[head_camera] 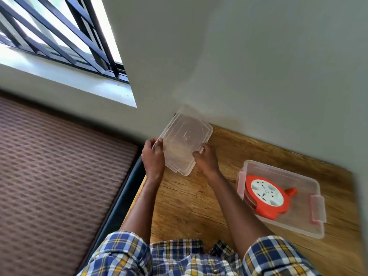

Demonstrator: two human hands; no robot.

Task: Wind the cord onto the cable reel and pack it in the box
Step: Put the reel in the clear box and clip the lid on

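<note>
Two hands, left (pixel 153 156) and right (pixel 206 159), fingers grasping lid (pixel 185 142) edges (reel (pixel 266 196) boxed (pixel 298 222)).

No readable text, brand, number or sign appears anywhere. The clear lid (pixel 184 143) carries faint raised marks at its centre, too blurred to read. The cable reel (pixel 265 196) has a white face showing only socket holes.
</note>
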